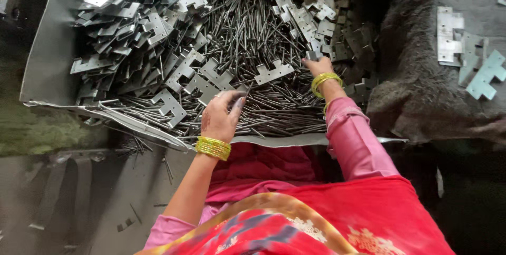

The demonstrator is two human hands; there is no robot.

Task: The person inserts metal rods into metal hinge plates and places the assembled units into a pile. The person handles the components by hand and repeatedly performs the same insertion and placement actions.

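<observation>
Steel is under both your hands: your left hand [219, 118], lower centre of the frame, curls loosely with fingertips resting on the pins [253, 39], holding nothing that I can make out. Your right hand [318, 65], centre right, closes its fingers on a small plate [313, 54] at the heap's edge. Most of the work looks undone: the tray [47, 65] is heaped with pins and plates [132, 28], and only a few plates [464, 54] lie apart at upper right
</observation>
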